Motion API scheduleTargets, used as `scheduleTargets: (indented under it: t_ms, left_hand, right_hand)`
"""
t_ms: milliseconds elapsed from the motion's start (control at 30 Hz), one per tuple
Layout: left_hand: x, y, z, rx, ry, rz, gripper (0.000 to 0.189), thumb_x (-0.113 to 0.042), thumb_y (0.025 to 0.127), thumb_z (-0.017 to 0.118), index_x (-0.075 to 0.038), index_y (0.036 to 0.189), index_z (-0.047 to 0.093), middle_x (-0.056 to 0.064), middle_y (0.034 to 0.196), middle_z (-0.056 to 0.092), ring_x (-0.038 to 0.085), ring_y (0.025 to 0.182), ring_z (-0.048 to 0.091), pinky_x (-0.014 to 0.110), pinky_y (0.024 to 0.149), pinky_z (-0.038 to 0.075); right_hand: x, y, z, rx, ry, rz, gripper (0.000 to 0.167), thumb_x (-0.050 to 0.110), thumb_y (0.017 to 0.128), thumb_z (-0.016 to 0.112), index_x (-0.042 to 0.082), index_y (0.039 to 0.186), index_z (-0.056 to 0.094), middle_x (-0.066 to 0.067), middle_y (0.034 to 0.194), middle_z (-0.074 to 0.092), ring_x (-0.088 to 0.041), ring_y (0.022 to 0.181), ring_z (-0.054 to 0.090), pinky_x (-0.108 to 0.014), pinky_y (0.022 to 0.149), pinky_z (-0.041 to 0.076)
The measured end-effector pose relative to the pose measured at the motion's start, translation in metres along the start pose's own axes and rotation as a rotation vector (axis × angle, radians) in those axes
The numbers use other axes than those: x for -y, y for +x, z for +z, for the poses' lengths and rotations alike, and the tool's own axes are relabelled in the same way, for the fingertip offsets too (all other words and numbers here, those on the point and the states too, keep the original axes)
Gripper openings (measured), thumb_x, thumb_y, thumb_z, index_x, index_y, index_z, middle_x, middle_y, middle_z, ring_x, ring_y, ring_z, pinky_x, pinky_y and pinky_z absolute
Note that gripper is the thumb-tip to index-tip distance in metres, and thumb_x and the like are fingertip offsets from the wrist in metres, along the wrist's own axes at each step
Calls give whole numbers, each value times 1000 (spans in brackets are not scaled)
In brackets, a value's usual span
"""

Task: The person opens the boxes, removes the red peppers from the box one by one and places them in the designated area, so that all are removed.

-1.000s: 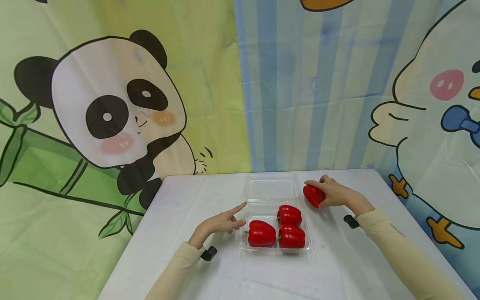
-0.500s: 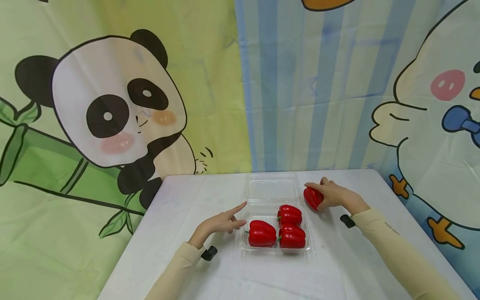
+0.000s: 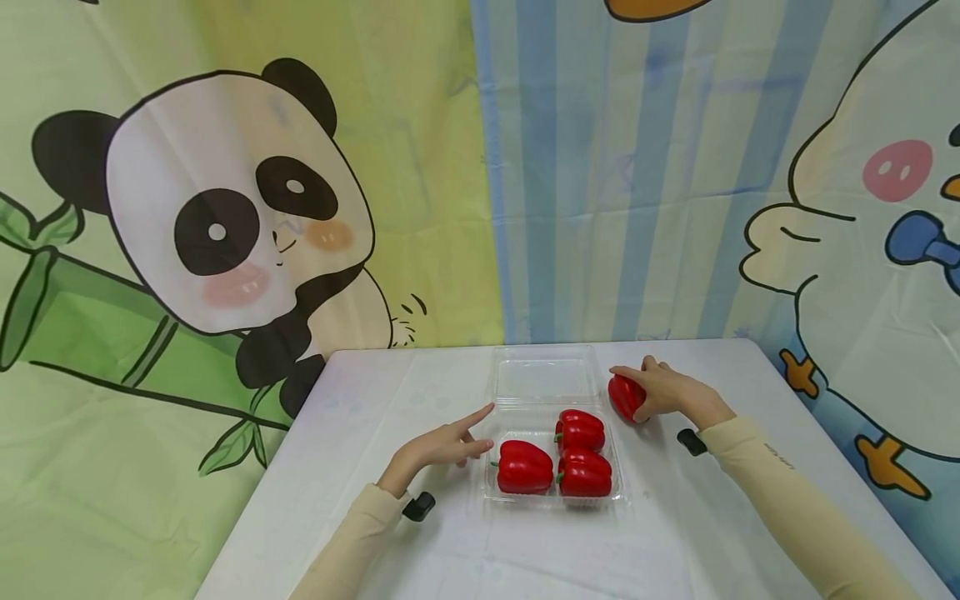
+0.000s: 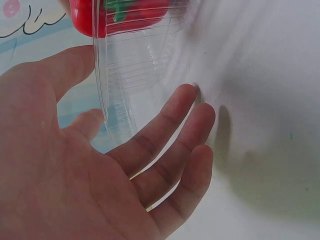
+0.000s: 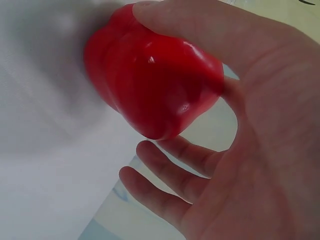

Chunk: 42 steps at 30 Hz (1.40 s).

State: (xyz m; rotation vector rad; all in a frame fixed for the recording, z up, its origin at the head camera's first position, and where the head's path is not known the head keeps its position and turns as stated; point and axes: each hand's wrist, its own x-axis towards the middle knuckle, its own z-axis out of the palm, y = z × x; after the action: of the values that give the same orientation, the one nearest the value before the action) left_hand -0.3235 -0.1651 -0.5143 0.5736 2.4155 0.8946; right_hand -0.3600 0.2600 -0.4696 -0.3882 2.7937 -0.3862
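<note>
A red bell pepper (image 3: pixel 624 400) is gripped in my right hand (image 3: pixel 670 392), just right of a clear plastic box. In the right wrist view the thumb lies along one side of this pepper (image 5: pixel 155 80), and the lower fingers are spread loosely below it. My left hand (image 3: pixel 441 444) is at the left side of the clear box (image 3: pixel 521 422), its index finger stretched forward. Seen from the left wrist, the hand's upper two fingertips meet the box wall while the others extend relaxed beneath. Three more red peppers, including the front left one (image 3: pixel 524 467), lie inside the box.
The box's clear lid (image 3: pixel 546 377) lies folded back toward the far edge of the white-covered table (image 3: pixel 420 533). Behind the table hangs a cloth printed with a panda (image 3: pixel 225 167), stripes and a white bird. A dark wrist camera sits on each wrist.
My right hand has shifted slightly toward the near side with the pepper, its wrist moving a little left. The left hand and the box's peppers stay in place.
</note>
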Motion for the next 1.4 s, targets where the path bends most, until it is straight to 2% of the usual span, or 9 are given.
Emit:
scheduleTargets:
  t_ms: [367, 600, 833, 1400]
  left_hand:
    - [-1, -1, -1, 0, 5, 4, 77, -52, 98, 58, -37, 161, 17, 3, 103, 69, 23, 82, 66, 39, 80, 49]
    - [-1, -1, -1, 3, 5, 11, 76, -52, 98, 57, -38, 161, 16, 2, 103, 70, 21, 81, 66, 38, 78, 49]
    - [-2, -1, -1, 9, 3, 10, 77, -52, 98, 58, -37, 161, 16, 2, 104, 71, 22, 81, 66, 38, 78, 49]
    - [-2, -1, -1, 11, -12, 13, 77, -50, 99, 57, -35, 162, 16, 2, 106, 71, 23, 82, 66, 38, 76, 48]
  right_hand:
    - [9, 3, 3, -8, -90, 74, 97, 25, 72, 89, 19, 154, 38, -27, 126, 46, -46, 119, 42, -51, 80, 58]
    - [10, 3, 4, -4, -69, 122, 102, 27, 73, 88, 20, 157, 32, -30, 132, 42, -49, 122, 41, -53, 81, 58]
    - [12, 0, 4, -19, -69, 121, 102, 29, 75, 87, 19, 158, 29, -35, 136, 38, -53, 121, 40, -56, 82, 57]
    - [14, -6, 0, -45, -75, 108, 104, 30, 73, 88, 17, 158, 29, -31, 131, 41, -50, 120, 42, -55, 81, 57]
